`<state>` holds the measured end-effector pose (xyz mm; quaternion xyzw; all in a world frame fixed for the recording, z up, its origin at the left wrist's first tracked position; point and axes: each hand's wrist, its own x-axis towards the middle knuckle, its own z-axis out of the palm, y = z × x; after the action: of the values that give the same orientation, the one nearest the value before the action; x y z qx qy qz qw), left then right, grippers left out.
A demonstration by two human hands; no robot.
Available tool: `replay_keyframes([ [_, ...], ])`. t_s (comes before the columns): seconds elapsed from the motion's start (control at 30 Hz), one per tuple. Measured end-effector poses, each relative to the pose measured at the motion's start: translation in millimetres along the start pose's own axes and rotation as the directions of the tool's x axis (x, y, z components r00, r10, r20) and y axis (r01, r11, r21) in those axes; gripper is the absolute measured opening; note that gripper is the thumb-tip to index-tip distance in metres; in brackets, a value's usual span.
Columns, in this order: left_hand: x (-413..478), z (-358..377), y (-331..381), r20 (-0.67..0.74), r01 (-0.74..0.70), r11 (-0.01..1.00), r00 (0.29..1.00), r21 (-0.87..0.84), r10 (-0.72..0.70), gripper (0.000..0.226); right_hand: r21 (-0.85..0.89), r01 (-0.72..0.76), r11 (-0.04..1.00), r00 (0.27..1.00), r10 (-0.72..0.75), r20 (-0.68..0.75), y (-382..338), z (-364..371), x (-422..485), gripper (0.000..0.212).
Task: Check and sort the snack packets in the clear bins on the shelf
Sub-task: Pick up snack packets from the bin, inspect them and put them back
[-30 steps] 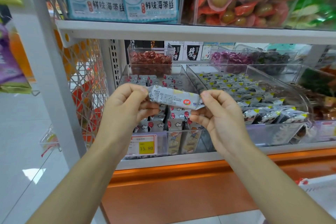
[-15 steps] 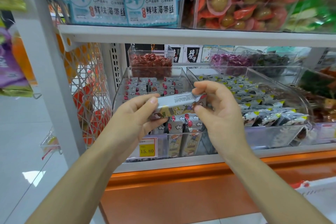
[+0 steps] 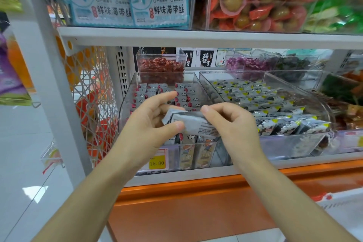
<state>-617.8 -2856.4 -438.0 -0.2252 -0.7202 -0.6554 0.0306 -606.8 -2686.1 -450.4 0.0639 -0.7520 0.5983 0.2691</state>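
Note:
I hold one small silver-grey snack packet (image 3: 193, 123) in front of the left clear bin (image 3: 127, 104). My left hand (image 3: 149, 125) pinches its left end between thumb and fingers. Its right end is gripped by my right hand (image 3: 233, 125), whose fingers curl over it. The packet's printed back faces me. The left bin holds rows of silver packets with red marks (image 3: 184, 92). To its right, another clear bin (image 3: 318, 139) is filled with black-and-yellow packets (image 3: 275, 108).
A yellow price tag reading 15.80 (image 3: 156, 162) sits on the left bin's front. Behind stand a small bin of red sweets (image 3: 161, 65) and a bin of purple ones (image 3: 247, 64). The upper shelf (image 3: 196, 38) carries seaweed packs and orange-wrapped snacks. A white wire rack (image 3: 88, 92) stands to the left.
Both hands have lowered and turned the packet over, from its coloured front to its grey printed back, bringing it closer to the left bin's front.

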Motion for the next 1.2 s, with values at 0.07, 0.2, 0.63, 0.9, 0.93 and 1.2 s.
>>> replay_keyframes([
  [0.07,-1.3,2.8,0.6,0.009,-0.021,0.999,1.000,0.035,0.020,0.058,-0.017,-0.002,1.000,0.999,0.001,-0.045,0.4,-1.1,0.5,0.025],
  [0.2,-0.9,5.1,-0.6,0.004,-0.027,0.998,1.000,0.064,0.027,0.058,-0.055,-0.002,0.999,0.998,-0.002,-0.066,1.0,-0.8,1.2,0.031],
  [0.63,16.8,-1.5,-6.0,-0.219,0.139,0.990,0.965,-0.034,-0.143,0.027,0.042,-0.017,0.999,0.997,0.014,0.080,4.3,7.5,7.0,0.033],
  [0.9,101.4,-17.8,-16.9,-0.145,0.094,0.626,0.989,0.774,0.031,0.032,-0.122,-0.003,0.992,0.993,-0.011,-0.114,-1.5,-1.7,73.6,0.019],
  [0.93,115.2,-18.8,-20.6,-0.119,0.101,0.573,0.993,0.813,-0.005,0.030,-0.156,0.002,0.988,0.994,-0.019,-0.108,-1.2,-0.4,82.3,0.017],
  [1.2,173.3,-20.6,-56.2,-0.019,0.130,0.445,0.969,0.886,-0.246,0.023,-0.208,0.036,0.978,0.993,-0.058,-0.102,18.0,12.4,123.4,0.019],
])
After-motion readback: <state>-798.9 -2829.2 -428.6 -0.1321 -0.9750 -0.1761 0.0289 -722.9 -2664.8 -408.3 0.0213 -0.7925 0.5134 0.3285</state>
